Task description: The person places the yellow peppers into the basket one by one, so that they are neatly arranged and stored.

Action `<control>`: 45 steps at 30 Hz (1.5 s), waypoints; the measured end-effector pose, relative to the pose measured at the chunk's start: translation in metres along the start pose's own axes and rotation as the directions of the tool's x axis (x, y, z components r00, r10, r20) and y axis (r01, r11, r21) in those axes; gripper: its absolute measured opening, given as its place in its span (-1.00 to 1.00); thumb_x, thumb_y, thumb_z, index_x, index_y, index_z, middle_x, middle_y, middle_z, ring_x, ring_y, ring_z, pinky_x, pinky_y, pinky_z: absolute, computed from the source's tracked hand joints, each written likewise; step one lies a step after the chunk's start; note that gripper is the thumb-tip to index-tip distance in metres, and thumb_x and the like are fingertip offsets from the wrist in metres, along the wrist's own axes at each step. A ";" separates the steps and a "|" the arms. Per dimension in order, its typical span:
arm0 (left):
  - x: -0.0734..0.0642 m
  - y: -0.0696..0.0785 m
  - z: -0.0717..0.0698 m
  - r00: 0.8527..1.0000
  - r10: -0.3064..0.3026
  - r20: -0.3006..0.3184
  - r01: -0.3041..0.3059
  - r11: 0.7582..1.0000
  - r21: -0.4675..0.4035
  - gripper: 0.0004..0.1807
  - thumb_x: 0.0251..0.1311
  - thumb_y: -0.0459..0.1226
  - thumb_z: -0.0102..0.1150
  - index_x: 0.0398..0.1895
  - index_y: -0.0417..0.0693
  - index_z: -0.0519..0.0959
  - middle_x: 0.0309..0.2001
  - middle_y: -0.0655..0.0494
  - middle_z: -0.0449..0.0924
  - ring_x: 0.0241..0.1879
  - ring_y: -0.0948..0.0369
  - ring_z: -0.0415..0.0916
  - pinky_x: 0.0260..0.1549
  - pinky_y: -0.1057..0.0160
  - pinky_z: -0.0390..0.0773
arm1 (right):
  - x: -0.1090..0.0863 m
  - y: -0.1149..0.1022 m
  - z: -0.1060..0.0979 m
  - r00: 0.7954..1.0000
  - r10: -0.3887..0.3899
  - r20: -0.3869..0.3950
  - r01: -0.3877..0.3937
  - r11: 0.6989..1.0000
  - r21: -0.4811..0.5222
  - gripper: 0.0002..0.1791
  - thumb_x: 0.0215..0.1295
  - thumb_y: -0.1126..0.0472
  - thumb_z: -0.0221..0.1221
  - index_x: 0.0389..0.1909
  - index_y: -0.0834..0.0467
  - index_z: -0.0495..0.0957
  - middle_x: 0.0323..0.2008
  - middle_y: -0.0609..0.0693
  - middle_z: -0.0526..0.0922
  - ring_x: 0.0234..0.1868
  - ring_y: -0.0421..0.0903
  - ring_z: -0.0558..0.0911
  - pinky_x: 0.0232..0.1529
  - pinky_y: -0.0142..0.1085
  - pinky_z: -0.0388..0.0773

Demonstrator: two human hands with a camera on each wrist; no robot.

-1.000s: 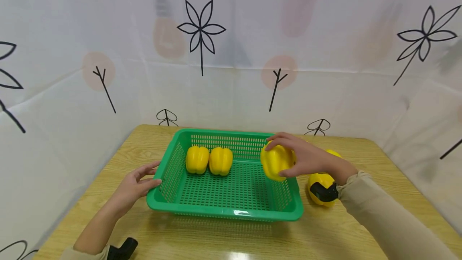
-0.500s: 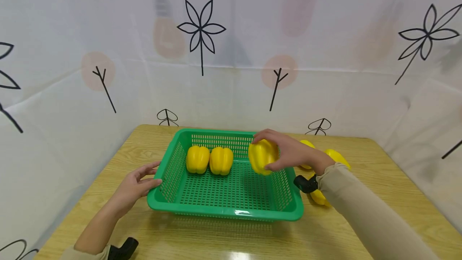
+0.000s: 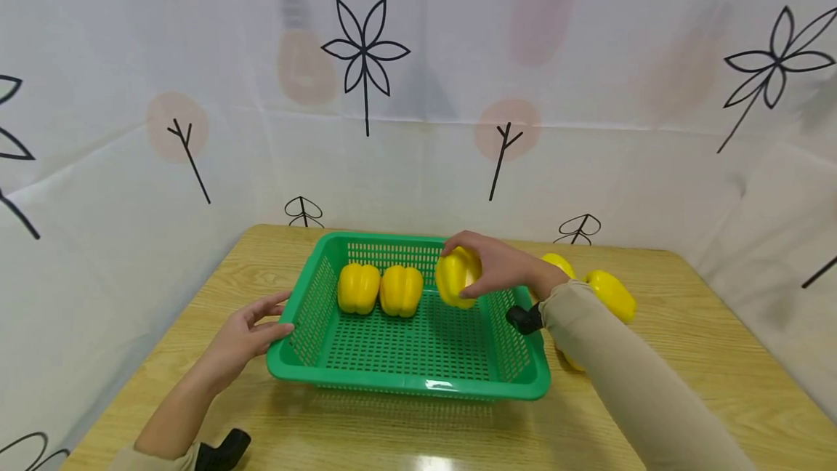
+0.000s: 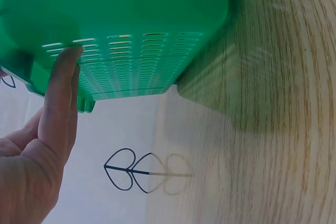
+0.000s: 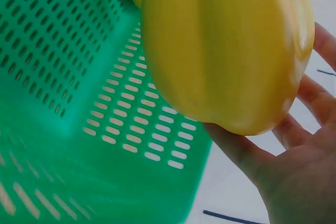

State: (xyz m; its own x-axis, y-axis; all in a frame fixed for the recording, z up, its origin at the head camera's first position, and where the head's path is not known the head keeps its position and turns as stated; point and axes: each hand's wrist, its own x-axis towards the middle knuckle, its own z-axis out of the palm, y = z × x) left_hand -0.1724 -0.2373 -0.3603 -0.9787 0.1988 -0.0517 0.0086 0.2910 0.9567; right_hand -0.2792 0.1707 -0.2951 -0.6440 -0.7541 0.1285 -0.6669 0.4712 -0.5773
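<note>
A green plastic basket (image 3: 408, 385) with slotted walls stands on the table. My left hand (image 3: 237, 344) holds its left rim, the thumb over the edge; in the left wrist view straight fingers (image 4: 59, 95) lie against the outer wall. My right hand (image 3: 500, 266) grips a yellow bell pepper (image 3: 453, 278) between thumb and fingers, above the basket's right half. The right wrist view shows the held bell pepper (image 5: 226, 51) close up, over the slotted wall. Two yellow bell peppers (image 3: 358, 289) sit side by side at the back left inside the basket.
More yellow bell peppers (image 3: 611, 295) lie on the wooden table (image 3: 680, 355) right of the basket, partly hidden by the right forearm. A white printed cloth (image 3: 418, 180) hangs behind and beside the table.
My right hand has carried the bell pepper leftward, from the basket's right edge toward the two peppers inside. My left hand and the basket have stayed put.
</note>
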 end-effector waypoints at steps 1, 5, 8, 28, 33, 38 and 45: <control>0.000 0.000 0.000 1.000 -0.001 -0.001 0.001 1.000 0.000 -0.29 0.27 -0.21 0.12 0.43 -0.11 0.08 0.25 -0.25 0.12 0.16 -0.15 0.29 -0.11 0.00 0.46 | 0.002 0.001 0.001 1.000 0.010 0.002 -0.010 1.000 -0.003 -0.37 -0.09 0.22 0.39 0.08 0.16 0.40 0.05 0.08 0.36 -0.12 0.02 0.41 -0.23 -0.23 0.50; 0.000 0.001 0.000 1.000 0.001 -0.002 -0.001 1.000 -0.003 -0.29 0.27 -0.21 0.13 0.43 -0.11 0.09 0.25 -0.25 0.12 0.15 -0.14 0.31 -0.12 0.01 0.46 | 0.010 0.005 0.006 0.999 0.050 0.010 -0.050 0.998 -0.035 -0.39 -0.09 0.18 0.39 0.06 0.12 0.44 0.03 0.09 0.33 -0.13 0.01 0.40 -0.22 -0.23 0.49; 0.000 0.001 0.000 1.000 0.000 -0.003 0.000 1.000 -0.005 -0.29 0.27 -0.21 0.13 0.43 -0.11 0.09 0.25 -0.25 0.12 0.14 -0.13 0.32 -0.12 0.02 0.46 | 0.014 0.008 0.010 0.996 0.083 0.036 -0.082 0.996 -0.042 -0.40 -0.09 0.18 0.38 0.07 0.09 0.45 0.00 0.09 0.32 -0.14 0.01 0.40 -0.21 -0.22 0.47; 0.000 0.003 0.000 1.000 -0.007 -0.001 0.007 1.000 -0.027 -0.29 0.27 -0.22 0.13 0.42 -0.11 0.09 0.22 -0.24 0.14 0.12 -0.08 0.35 -0.12 0.06 0.47 | 0.028 0.025 0.033 0.978 0.193 0.083 -0.177 0.970 -0.169 -0.51 -0.01 0.24 0.39 0.00 0.13 0.50 0.03 0.05 0.45 0.05 0.04 0.40 0.07 -0.04 0.33; 0.000 0.003 0.000 1.000 -0.010 -0.007 0.010 1.000 -0.018 -0.29 0.26 -0.22 0.13 0.42 -0.12 0.09 0.23 -0.24 0.14 0.12 -0.10 0.35 -0.13 0.06 0.47 | 0.027 0.023 0.031 0.976 0.215 0.041 -0.205 0.963 -0.176 -0.50 -0.03 0.25 0.41 -0.02 0.15 0.49 -0.07 0.10 0.49 -0.04 0.05 0.46 -0.04 -0.07 0.42; 0.000 0.002 -0.001 1.000 -0.009 -0.009 0.009 1.000 -0.015 -0.29 0.26 -0.22 0.13 0.42 -0.11 0.09 0.24 -0.24 0.13 0.11 -0.08 0.36 -0.13 0.06 0.47 | 0.029 0.024 0.033 0.978 0.206 0.026 -0.200 0.967 -0.157 -0.52 0.01 0.25 0.39 -0.01 0.16 0.49 -0.09 0.09 0.51 -0.07 0.03 0.48 -0.08 -0.10 0.44; 0.000 0.002 0.000 1.000 -0.012 -0.005 0.012 1.000 -0.029 -0.29 0.26 -0.22 0.14 0.42 -0.11 0.09 0.23 -0.24 0.15 0.02 0.08 0.44 -0.17 0.12 0.49 | 0.030 0.022 0.034 0.976 0.216 -0.011 -0.215 0.962 -0.170 -0.56 0.05 0.27 0.36 -0.02 0.16 0.50 -0.10 0.09 0.52 -0.09 0.03 0.50 -0.08 -0.11 0.45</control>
State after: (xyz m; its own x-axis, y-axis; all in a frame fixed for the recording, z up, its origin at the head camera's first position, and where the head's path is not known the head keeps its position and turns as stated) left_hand -0.1727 -0.2369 -0.3583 -0.9797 0.1905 -0.0622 -0.0094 0.2662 0.9639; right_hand -0.3003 0.1431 -0.3314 -0.7769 -0.6295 0.0093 -0.5669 0.6930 -0.4455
